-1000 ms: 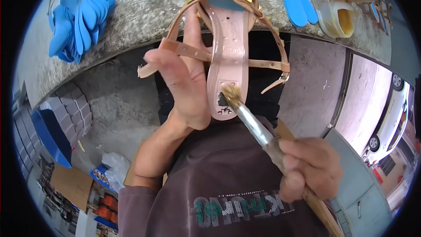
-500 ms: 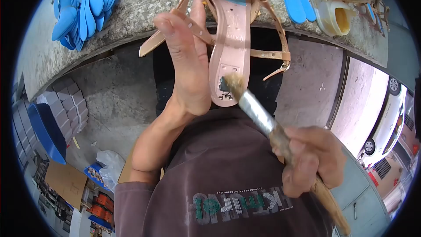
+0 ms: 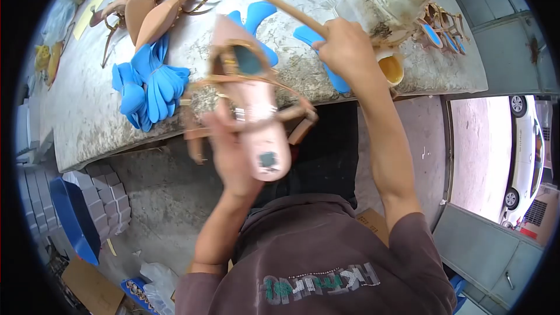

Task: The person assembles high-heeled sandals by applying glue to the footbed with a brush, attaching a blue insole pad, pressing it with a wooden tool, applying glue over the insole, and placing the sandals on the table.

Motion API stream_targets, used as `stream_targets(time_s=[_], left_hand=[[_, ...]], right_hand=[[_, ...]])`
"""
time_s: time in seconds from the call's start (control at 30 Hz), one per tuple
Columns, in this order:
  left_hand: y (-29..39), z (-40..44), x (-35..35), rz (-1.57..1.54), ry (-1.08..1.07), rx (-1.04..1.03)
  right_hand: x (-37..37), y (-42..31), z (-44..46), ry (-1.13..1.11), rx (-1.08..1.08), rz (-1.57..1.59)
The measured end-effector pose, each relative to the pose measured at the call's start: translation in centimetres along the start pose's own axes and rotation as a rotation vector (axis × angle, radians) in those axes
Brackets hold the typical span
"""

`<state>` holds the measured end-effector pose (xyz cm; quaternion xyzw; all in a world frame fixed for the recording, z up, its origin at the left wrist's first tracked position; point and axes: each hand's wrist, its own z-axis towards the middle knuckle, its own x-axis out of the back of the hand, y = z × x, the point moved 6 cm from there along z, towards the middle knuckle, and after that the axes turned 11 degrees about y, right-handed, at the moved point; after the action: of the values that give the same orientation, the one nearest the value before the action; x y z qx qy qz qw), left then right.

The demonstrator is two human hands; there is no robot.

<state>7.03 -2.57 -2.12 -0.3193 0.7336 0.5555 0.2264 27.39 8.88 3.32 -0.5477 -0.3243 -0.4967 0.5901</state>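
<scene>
My left hand (image 3: 228,154) is closed around the side of a tan strappy sandal (image 3: 249,99), blurred by motion. Its pale pink inside faces up, with a dark square patch near the heel end. Over the bench's right part, my right hand (image 3: 348,46) grips a brush (image 3: 291,13) whose wooden handle points up and left. The bristle end is hidden behind the hand and forearm. Close by that wrist lies the yellow-lined mouth of a glue container (image 3: 392,70). Blue insoles (image 3: 256,17) lie on the bench beyond the sandal.
The worn bench (image 3: 87,134) curves across the front. On its left are a bundle of blue insoles (image 3: 158,84) and several tan sandals (image 3: 154,9). A glue-crusted cone-shaped pot (image 3: 402,0) stands at right, beside more sandals (image 3: 446,32). A blue tray (image 3: 76,219) sits below left.
My right hand has carried the brush from the sandal's heel end up to the glue container. The sandal has shifted left and lower in view. More of the bench now shows.
</scene>
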Motion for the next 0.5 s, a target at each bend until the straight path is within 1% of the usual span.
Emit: stream_targets(time_s=[0.03,0.07,0.1,0.13,0.2,0.23,0.27,0.3,0.33,0.37,0.4,0.43,0.47,0.5], left_hand=[[-1.0,-0.8,-0.9,0.219,0.1,-0.019],[-2.5,-1.1,-1.5,0.238,0.095,0.034],[-4.1,-0.7,-0.5,0.403,0.046,-0.022],[-4.6,-0.7,-0.5,0.535,0.013,-0.011],[-5.3,-0.5,-1.0,0.543,-0.05,0.084],[-5.2,-0.6,-0.9,0.62,-0.037,0.13],[-5.5,-0.7,-0.8,0.433,-0.137,0.301],[-5.6,-1.2,-0.8,0.24,-0.232,0.467],[-4.9,-1.5,-1.0,0.282,-0.219,0.501],[-4.2,-1.7,-1.4,0.285,-0.211,0.504],[-3.8,-2.1,-1.5,0.206,-0.164,0.548],[-3.6,-2.5,-1.5,0.129,-0.119,0.589],[-3.5,-2.8,-1.5,0.053,-0.158,0.668],[-3.8,-2.7,-1.3,0.056,-0.153,0.67]], right_hand=[[-1.4,0.4,0.8,0.023,-0.016,-0.037],[-1.9,0.3,0.7,0.016,-0.016,-0.032],[-1.9,0.3,0.5,0.083,-0.01,-0.072],[-1.7,0.3,0.4,0.147,-0.004,-0.114],[-1.8,0.7,0.0,0.146,-0.025,-0.092],[-1.5,1.1,0.2,0.163,-0.044,-0.07],[-1.4,1.5,0.4,0.125,-0.046,-0.13],[0.4,1.2,-0.4,0.113,-0.099,-0.046],[2.9,0.5,-1.5,0.105,-0.149,0.04],[5.2,0.2,-2.2,0.11,-0.123,0.198],[7.3,0.2,-3.2,0.108,-0.098,0.357],[9.2,0.6,-4.3,0.046,-0.114,0.612],[10.8,0.5,-5.5,-0.01,-0.13,0.867],[11.9,-0.5,-6.8,-0.113,-0.168,0.929]])
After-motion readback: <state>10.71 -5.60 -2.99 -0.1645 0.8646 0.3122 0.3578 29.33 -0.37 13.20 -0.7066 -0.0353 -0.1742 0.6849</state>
